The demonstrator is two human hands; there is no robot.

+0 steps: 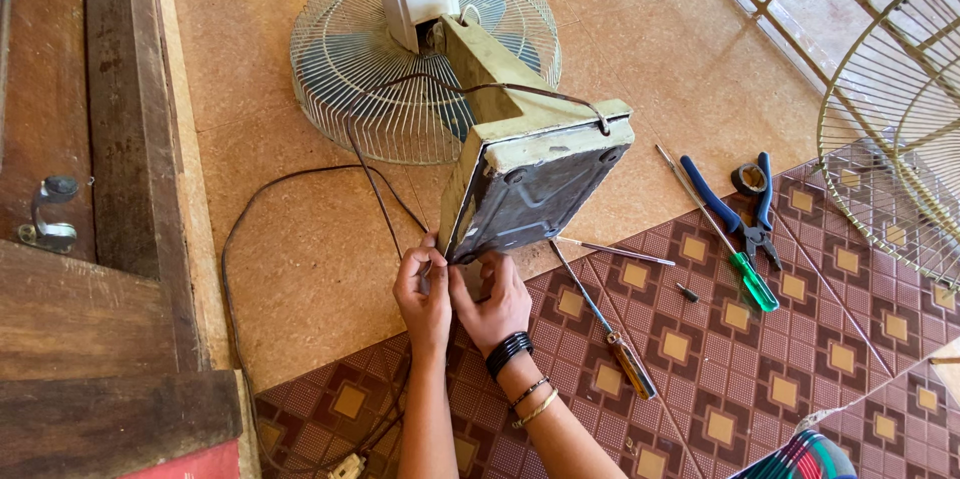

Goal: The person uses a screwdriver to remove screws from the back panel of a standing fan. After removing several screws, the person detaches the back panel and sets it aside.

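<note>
Two hands (460, 299) grip fan base (530, 189) over patterned mat (720, 379).

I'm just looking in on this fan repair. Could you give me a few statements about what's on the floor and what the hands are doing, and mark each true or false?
1. Both hands are at the lower corner of the fan base. True: the left hand and right hand meet there.
2. The fan stands upright. False: it lies tipped over, its grille facing the floor.
3. A green-handled screwdriver lies beside blue-handled pliers. True.
4. The right hand holds the amber-handled screwdriver. False: it lies on the patterned mat, apart from the hand.
5. The right wrist is bare. False: it wears bracelets.
</note>
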